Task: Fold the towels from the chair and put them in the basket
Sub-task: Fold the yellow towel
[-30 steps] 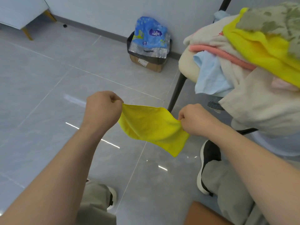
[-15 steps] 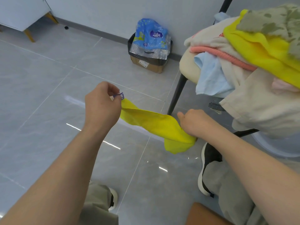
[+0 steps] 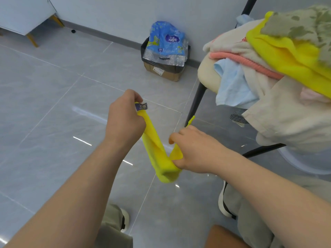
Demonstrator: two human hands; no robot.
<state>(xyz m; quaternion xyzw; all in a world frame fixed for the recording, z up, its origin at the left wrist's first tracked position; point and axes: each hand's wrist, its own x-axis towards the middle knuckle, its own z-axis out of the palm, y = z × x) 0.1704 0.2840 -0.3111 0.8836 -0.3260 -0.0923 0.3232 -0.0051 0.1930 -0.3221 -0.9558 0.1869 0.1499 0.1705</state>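
A small yellow towel (image 3: 155,145) hangs doubled between my two hands above the floor, sagging into a U. My left hand (image 3: 123,119) pinches one end, where a dark label sticks out. My right hand (image 3: 193,151) grips the other end, and a yellow corner pokes up behind its knuckles. The chair (image 3: 207,76) at the right carries a heap of towels (image 3: 279,56): yellow, pink, light blue, cream and a green-patterned one. A pale round rim (image 3: 302,163) shows under the chair at the right; I cannot tell whether it is the basket.
A cardboard box (image 3: 161,72) with a black liner and a blue plastic pack stands against the wall. A white cabinet on wooden legs (image 3: 26,20) is at the far left. My shoes and knees are at the bottom, over grey floor tiles.
My hands have come closer together. The towel, spread flat between them before, now hangs folded in a narrow loop, and my right hand has dropped lower.
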